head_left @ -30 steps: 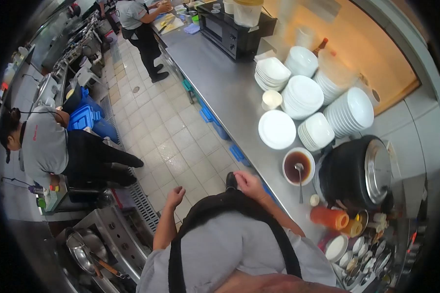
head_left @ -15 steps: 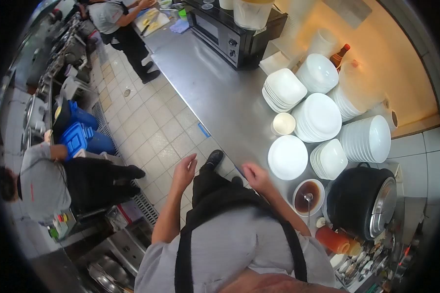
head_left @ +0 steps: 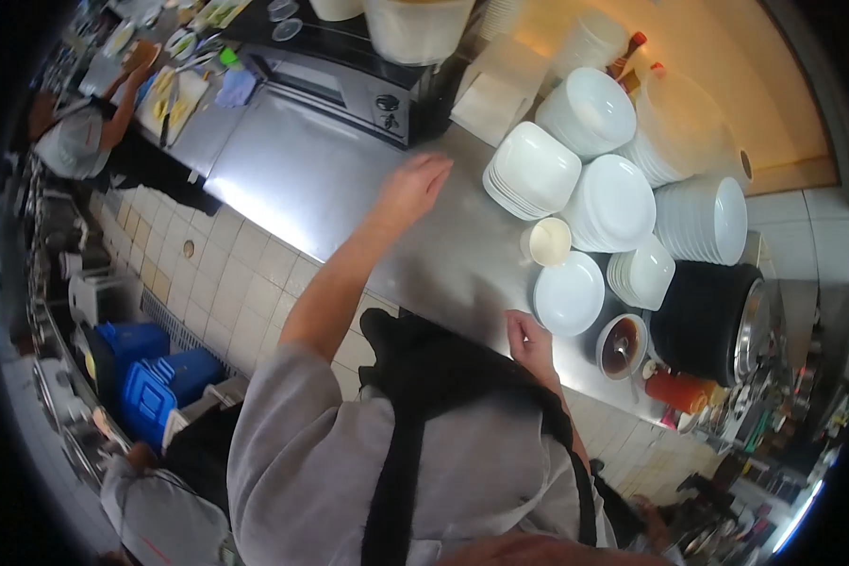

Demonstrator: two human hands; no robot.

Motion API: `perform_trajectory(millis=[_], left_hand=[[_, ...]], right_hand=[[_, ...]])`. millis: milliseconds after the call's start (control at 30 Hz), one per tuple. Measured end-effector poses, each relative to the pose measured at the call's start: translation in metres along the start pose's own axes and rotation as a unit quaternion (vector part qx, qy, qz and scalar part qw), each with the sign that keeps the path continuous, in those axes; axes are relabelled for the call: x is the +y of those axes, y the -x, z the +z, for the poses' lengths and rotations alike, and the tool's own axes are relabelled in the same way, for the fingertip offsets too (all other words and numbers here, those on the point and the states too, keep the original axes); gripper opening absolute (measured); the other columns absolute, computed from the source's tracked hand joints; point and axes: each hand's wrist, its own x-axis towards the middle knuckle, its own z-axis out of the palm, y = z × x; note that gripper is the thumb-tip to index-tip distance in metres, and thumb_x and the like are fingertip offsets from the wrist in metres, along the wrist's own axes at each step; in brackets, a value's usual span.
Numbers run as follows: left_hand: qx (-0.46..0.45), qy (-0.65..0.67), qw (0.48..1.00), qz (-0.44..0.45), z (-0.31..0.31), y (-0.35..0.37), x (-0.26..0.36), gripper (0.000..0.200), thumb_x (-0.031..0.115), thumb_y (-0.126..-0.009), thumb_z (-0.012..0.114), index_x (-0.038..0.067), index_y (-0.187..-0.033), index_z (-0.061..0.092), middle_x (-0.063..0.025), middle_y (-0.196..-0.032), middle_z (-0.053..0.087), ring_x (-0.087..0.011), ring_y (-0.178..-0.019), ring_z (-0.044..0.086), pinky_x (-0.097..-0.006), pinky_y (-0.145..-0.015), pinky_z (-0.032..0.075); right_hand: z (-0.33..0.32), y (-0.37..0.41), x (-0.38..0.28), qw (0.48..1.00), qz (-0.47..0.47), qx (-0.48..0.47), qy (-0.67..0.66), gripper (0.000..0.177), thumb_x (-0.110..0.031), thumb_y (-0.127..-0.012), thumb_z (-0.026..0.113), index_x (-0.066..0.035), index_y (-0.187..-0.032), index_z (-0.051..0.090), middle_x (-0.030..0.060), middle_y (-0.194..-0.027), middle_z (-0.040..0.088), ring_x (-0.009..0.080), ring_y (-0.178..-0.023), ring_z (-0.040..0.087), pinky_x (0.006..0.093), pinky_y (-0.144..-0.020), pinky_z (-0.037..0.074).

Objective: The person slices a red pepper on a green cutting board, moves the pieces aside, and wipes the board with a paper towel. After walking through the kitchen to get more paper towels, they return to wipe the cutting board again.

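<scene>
My left hand (head_left: pixel 415 189) is raised over the steel counter (head_left: pixel 349 174), near the front of a black oven (head_left: pixel 335 90). Its fingers are together and loosely curled, with nothing seen in them. Close to the counter's edge, my right hand (head_left: pixel 530 341) is loosely closed, also with nothing visible in it. It is nearest to a white round plate stack (head_left: pixel 569 292). Beyond that stand a cream cup (head_left: pixel 547 241), a stack of square white dishes (head_left: pixel 532 168) and a bowl of brown sauce (head_left: pixel 621 346) with a spoon.
More white bowls (head_left: pixel 590 111) and plates (head_left: pixel 613 203) are stacked at the back right, beside a black pot (head_left: pixel 703 321) and a red bottle (head_left: pixel 674 389). One co-worker (head_left: pixel 75 141) stands by a cutting board (head_left: pixel 172 104); another (head_left: pixel 160 509) is at lower left, near blue bins (head_left: pixel 165 382).
My left hand has moved up and out over the counter. My body and the view have turned toward the counter. My right hand is now nearer the plates, and the upper co-worker appears farther left.
</scene>
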Motion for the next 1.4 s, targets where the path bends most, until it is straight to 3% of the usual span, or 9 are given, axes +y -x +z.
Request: perform_trajectory(millis=[233,333,433,533,567,667,767,1167,1400], left_hand=[[-0.197,-0.114,0.974,-0.001,0.06,-0.113,-0.048,0.027,0.01,-0.098,0.063,0.008,-0.124,0.069,-0.0111,-0.13,0.07,-0.0342,-0.118,0.067,-0.0458,-0.1,0.056],[-0.211,-0.114,0.968,0.071,0.089,-0.136,-0.076,0.022,0.004,-0.094,0.055,0.008,-0.112,0.068,-0.0134,-0.119,0.07,-0.0364,-0.117,0.066,-0.0488,-0.098,0.055],[-0.299,-0.159,0.935,0.105,0.099,-0.155,-0.087,0.033,0.01,-0.094,0.066,0.012,-0.127,0.069,-0.0116,-0.128,0.069,-0.0337,-0.125,0.063,-0.0476,-0.101,0.054],[-0.375,-0.21,0.9,0.071,0.104,-0.167,-0.085,0.027,0.01,-0.092,0.068,0.011,-0.118,0.07,-0.012,-0.125,0.071,-0.0345,-0.121,0.065,-0.0486,-0.098,0.055],[-0.37,-0.213,0.901,0.077,0.109,-0.17,-0.093,0.019,0.01,-0.092,0.066,0.01,-0.11,0.071,-0.0124,-0.12,0.072,-0.0355,-0.118,0.067,-0.0496,-0.096,0.055],[-0.379,-0.208,0.9,0.052,0.107,-0.175,-0.087,0.014,0.011,-0.091,0.064,0.008,-0.104,0.07,-0.0132,-0.113,0.073,-0.0364,-0.114,0.068,-0.0506,-0.093,0.055],[-0.372,-0.204,0.899,0.105,0.106,-0.172,-0.093,0.015,0.009,-0.092,0.06,0.008,-0.103,0.07,-0.0142,-0.111,0.072,-0.0369,-0.112,0.068,-0.0512,-0.092,0.055],[-0.35,-0.213,0.909,0.077,0.104,-0.172,-0.084,0.023,0.0,-0.092,0.054,0.005,-0.111,0.067,-0.0169,-0.119,0.071,-0.038,-0.117,0.067,-0.0502,-0.098,0.054],[-0.173,-0.204,0.961,0.067,0.102,-0.173,-0.066,0.026,0.002,-0.093,0.055,0.004,-0.117,0.063,-0.019,-0.119,0.07,-0.038,-0.119,0.065,-0.0499,-0.102,0.051]], right_hand=[[0.006,0.035,0.006,0.958,0.188,0.207,-0.071,0.014,-0.008,-0.105,0.064,-0.002,-0.116,0.071,-0.0003,-0.073,0.065,0.0062,-0.062,0.061,0.0232,-0.057,0.049],[0.011,0.043,0.025,0.94,0.19,0.277,-0.067,0.015,-0.008,-0.106,0.063,-0.001,-0.116,0.071,-0.0001,-0.073,0.065,0.0058,-0.062,0.06,0.0225,-0.057,0.048],[0.009,0.037,0.023,0.935,0.201,0.285,-0.069,0.015,-0.008,-0.105,0.064,-0.001,-0.117,0.07,-0.0006,-0.072,0.064,0.0052,-0.06,0.059,0.0228,-0.056,0.048],[0.011,0.03,0.014,0.94,0.229,0.242,-0.076,0.014,-0.007,-0.105,0.065,-0.002,-0.117,0.07,-0.0013,-0.07,0.063,0.0049,-0.06,0.058,0.0229,-0.056,0.047],[0.012,0.026,0.015,0.942,0.239,0.223,-0.081,0.014,-0.007,-0.105,0.065,-0.002,-0.117,0.07,-0.0015,-0.07,0.063,0.0048,-0.06,0.058,0.0229,-0.055,0.047],[0.013,0.023,0.021,0.953,0.221,0.203,-0.046,0.014,-0.007,-0.105,0.065,-0.003,-0.117,0.07,-0.0017,-0.069,0.062,0.0045,-0.059,0.058,0.0231,-0.054,0.047],[0.016,0.021,0.025,0.955,0.213,0.203,-0.034,0.013,-0.006,-0.104,0.065,-0.003,-0.116,0.07,-0.0017,-0.069,0.062,0.0039,-0.06,0.058,0.023,-0.054,0.046],[0.018,0.024,0.019,0.95,0.222,0.215,-0.041,0.013,-0.004,-0.104,0.065,-0.002,-0.115,0.07,-0.0003,-0.073,0.064,0.0037,-0.062,0.057,0.0223,-0.056,0.046],[0.019,0.026,0.023,0.949,0.235,0.207,-0.043,0.012,-0.004,-0.103,0.066,-0.004,-0.115,0.071,-0.0013,-0.07,0.062,0.0037,-0.06,0.056,0.0223,-0.056,0.046]])
